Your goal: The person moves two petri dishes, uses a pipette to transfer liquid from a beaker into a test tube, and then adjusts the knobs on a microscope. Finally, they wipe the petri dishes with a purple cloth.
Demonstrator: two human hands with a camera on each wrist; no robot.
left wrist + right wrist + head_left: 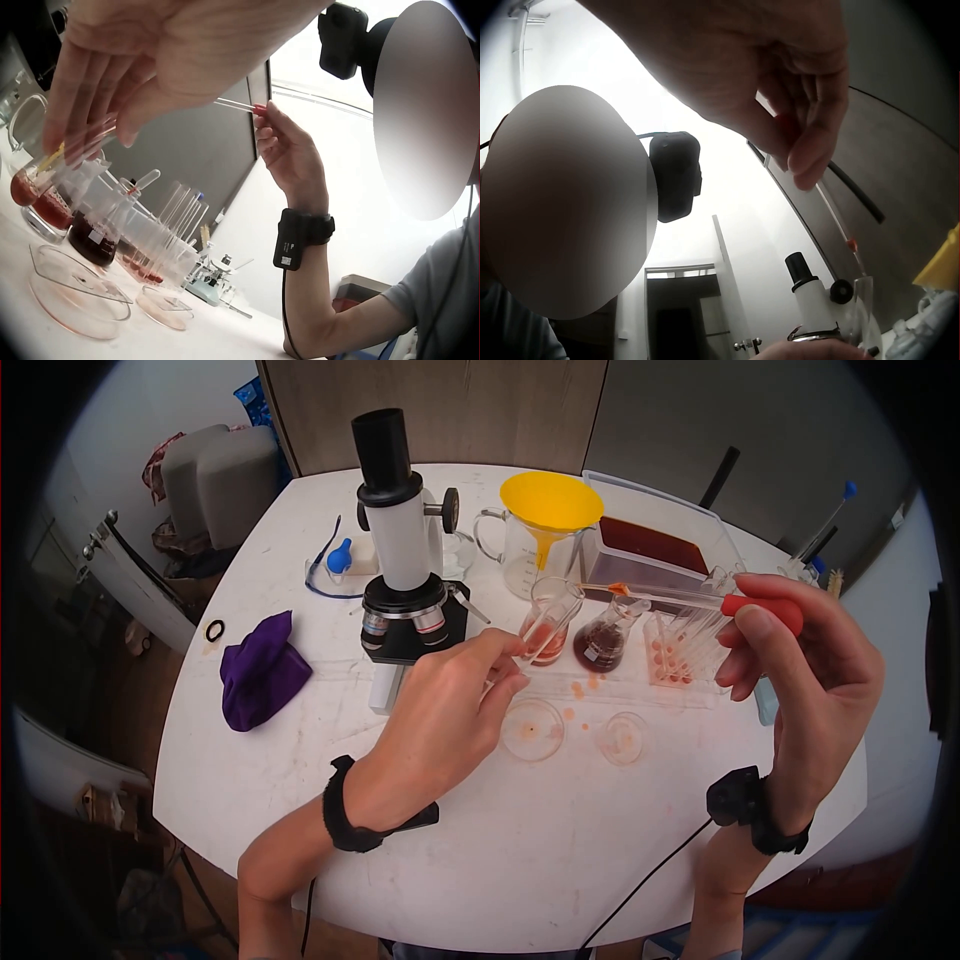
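My left hand [445, 700] pinches a glass test tube [567, 608], tilted with its mouth up to the right. In the left wrist view, reddish liquid shows at the tube's rounded end. My right hand [815, 655] pinches the red rubber bulb [765, 612] of a glass dropper [680, 597], held almost level. Orange-red liquid [620, 589] sits in the dropper near its tip, which points at the tube's mouth. Behind the tube stands a beaker of red liquid [548, 648]; beside it is a conical flask of dark red liquid [600, 646].
A microscope [400, 520] stands left of the beaker. Behind are a measuring jug [522, 572] with a yellow funnel [552, 500] and a plastic box [640, 575]. A test tube rack [672, 660] stands right; petri dishes [532, 730] lie in front. A purple cloth [263, 672] lies left.
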